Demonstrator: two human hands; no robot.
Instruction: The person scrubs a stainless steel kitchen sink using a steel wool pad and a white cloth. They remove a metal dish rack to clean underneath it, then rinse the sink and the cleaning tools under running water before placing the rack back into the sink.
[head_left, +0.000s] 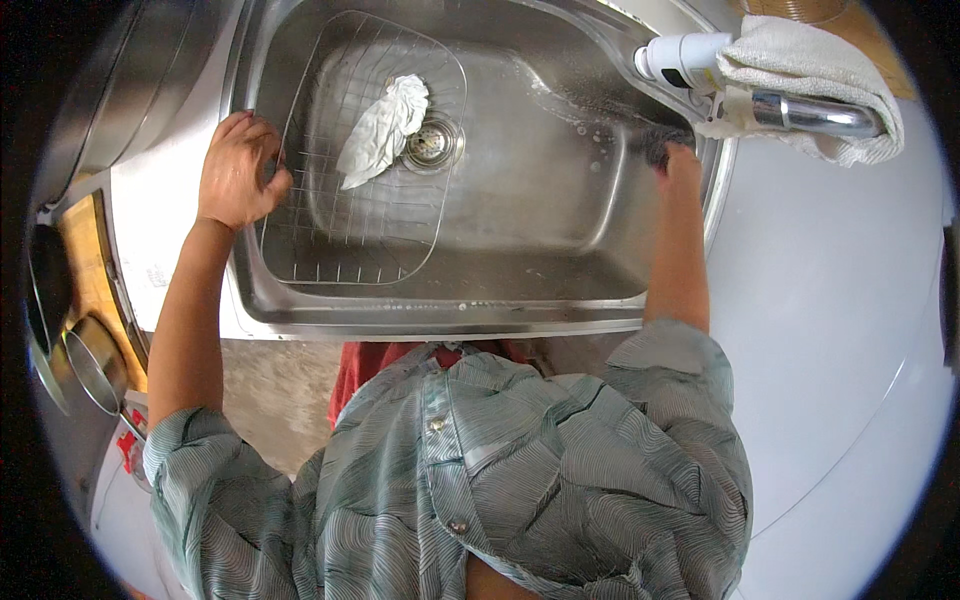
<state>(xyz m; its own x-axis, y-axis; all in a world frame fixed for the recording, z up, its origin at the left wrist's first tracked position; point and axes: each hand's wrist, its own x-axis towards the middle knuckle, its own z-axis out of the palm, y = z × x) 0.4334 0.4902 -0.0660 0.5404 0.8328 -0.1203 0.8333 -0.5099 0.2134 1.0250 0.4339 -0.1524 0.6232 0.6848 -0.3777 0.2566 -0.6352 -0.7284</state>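
My right hand (681, 169) grips a dark scouring pad (663, 142) against the right inner wall of the stainless steel sink (525, 187); suds lie on the metal beside it. At the sink's left rim, my left hand (241, 171) has its fingers curled by the edge of a wire rack (448, 225); whether they hold the wire cannot be told. A crumpled white cloth (386, 135) lies on the rack, next to the drain strainer (431, 144).
A chrome faucet (817, 112) with a beige towel (810, 56) around it and a white cylinder (686, 60) juts in at the upper right. At the left are a large metal vessel (142, 82), a wooden board (97, 262) and a saucepan (96, 360).
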